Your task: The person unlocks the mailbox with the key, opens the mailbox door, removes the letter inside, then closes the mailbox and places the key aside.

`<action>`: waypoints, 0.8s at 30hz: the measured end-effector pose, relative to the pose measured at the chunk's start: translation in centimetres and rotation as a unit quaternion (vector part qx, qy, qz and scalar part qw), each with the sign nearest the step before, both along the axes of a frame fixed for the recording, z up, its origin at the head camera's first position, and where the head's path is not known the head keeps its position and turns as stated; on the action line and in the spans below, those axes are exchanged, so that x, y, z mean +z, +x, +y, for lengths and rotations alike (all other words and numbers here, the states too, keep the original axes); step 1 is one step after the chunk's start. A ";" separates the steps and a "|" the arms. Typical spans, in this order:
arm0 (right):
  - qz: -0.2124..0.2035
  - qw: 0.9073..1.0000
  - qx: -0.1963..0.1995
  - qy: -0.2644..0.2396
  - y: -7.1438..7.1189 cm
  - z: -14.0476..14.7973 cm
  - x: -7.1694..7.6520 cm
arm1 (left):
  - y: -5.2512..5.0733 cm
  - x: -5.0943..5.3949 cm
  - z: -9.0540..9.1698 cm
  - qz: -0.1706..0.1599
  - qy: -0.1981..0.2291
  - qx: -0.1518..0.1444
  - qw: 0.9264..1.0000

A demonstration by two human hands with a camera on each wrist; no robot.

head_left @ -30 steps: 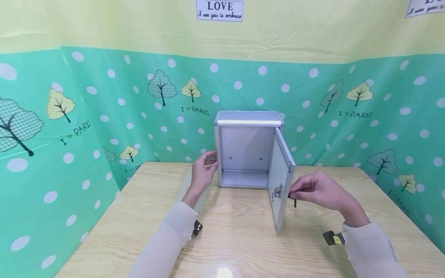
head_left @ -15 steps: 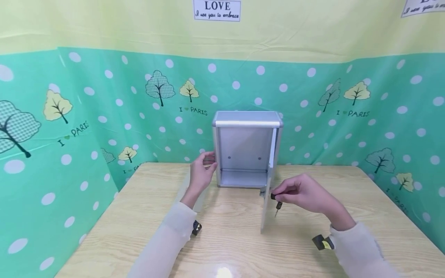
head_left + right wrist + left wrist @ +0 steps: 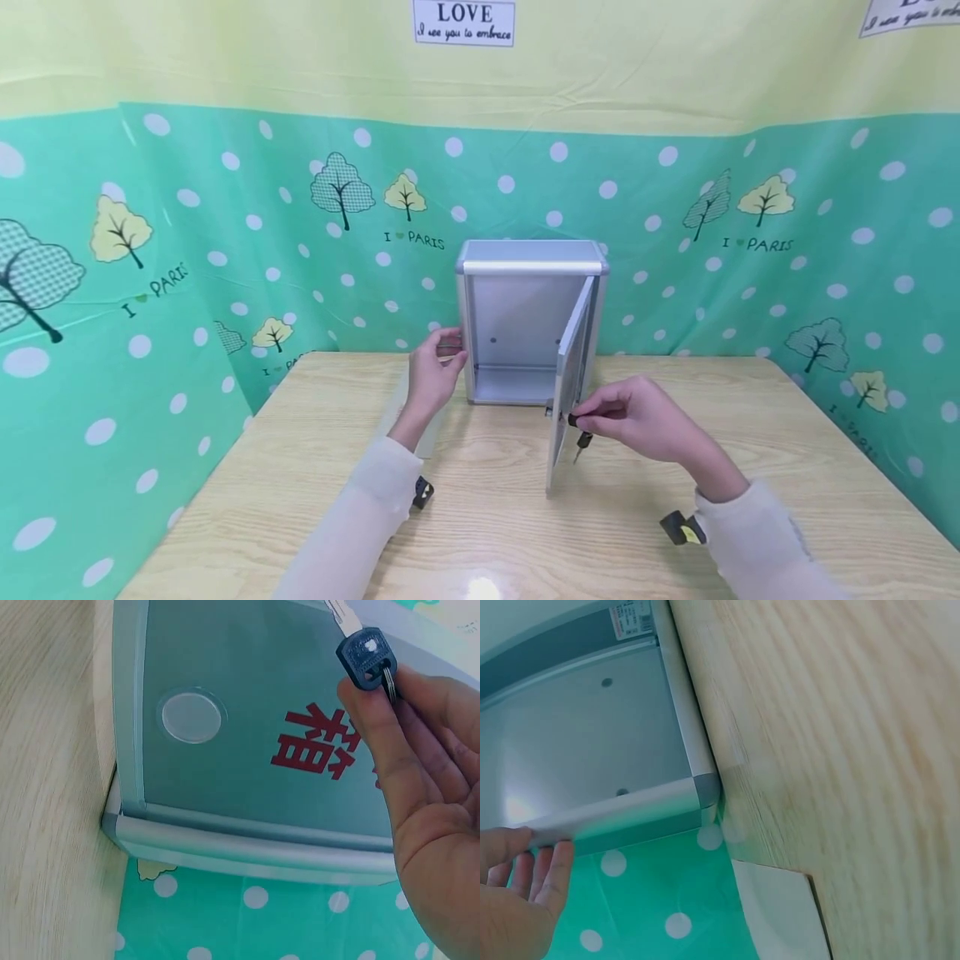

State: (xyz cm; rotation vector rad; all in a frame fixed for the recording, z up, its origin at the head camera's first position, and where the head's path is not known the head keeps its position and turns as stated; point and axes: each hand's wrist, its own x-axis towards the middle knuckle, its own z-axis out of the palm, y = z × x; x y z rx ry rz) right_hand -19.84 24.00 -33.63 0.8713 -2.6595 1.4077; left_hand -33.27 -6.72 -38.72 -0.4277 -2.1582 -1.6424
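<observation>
A grey metal lockable box (image 3: 532,252) stands upright on the table, its door (image 3: 573,367) swung partly outward on the right. My left hand (image 3: 433,375) rests against the box's left side, thumb at the front edge; in the left wrist view its fingertips touch the outer frame (image 3: 622,810). With thumb and forefinger, my right hand (image 3: 637,421) pinches a black-headed key (image 3: 573,420) at the outside of the door. A second key (image 3: 366,658) dangles from the same ring. The lock's metal tongue (image 3: 549,408) shows on the door's inner side. The pinched key's blade is hidden.
A pale flat sheet (image 3: 780,907) lies on the wooden table (image 3: 480,500) beside my left forearm. A green and yellow patterned curtain (image 3: 525,192) hangs behind and at both sides. Red characters (image 3: 315,739) and a round disc (image 3: 191,718) mark the door.
My right hand has moved left with the key, and the door has swung left toward the box, narrowing its opening. My left hand has stayed at the box's left side.
</observation>
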 end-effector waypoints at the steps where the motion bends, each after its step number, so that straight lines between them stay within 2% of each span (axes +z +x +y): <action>1: 0.006 1.000 -0.005 0.001 0.0 -0.1 0.0 | 0.0 0.0 0.0 0.000 0.000 -0.001 1.000; 7: 0.037 0.999 -0.030 0.010 -0.1 -1.3 0.0 | 0.1 0.1 0.0 0.001 0.005 -0.008 1.000; 24: 0.063 0.997 -0.038 0.030 -1.4 -4.1 0.2 | 0.1 0.1 -0.1 0.005 -0.010 -0.007 1.000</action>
